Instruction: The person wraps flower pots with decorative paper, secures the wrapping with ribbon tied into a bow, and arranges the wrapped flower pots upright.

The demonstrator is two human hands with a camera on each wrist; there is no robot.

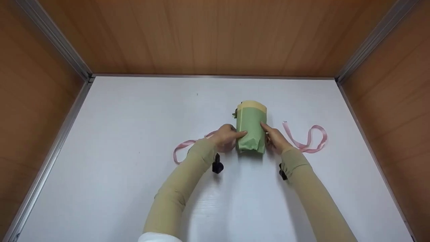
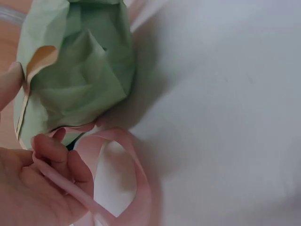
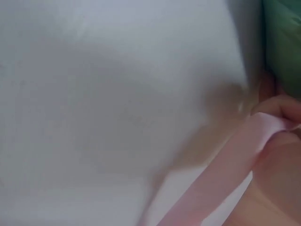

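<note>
IMO w/ the green-and-cream paper-wrapped cylinder (image 1: 252, 124) btwn L hand (image 1: 225, 136) & R hand (image 1: 276, 138), both gripping flat pink fabric ribbon (image 3: 223, 174) beside it, press lightly & keep ribbon even.

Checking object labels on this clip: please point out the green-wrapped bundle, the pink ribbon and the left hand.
Green-wrapped bundle (image 1: 252, 126): head view, middle of its green wrapping.
Pink ribbon (image 3: 221, 179): right wrist view, its broad flat stretch.
Left hand (image 1: 224, 136): head view, back of the hand.
</note>
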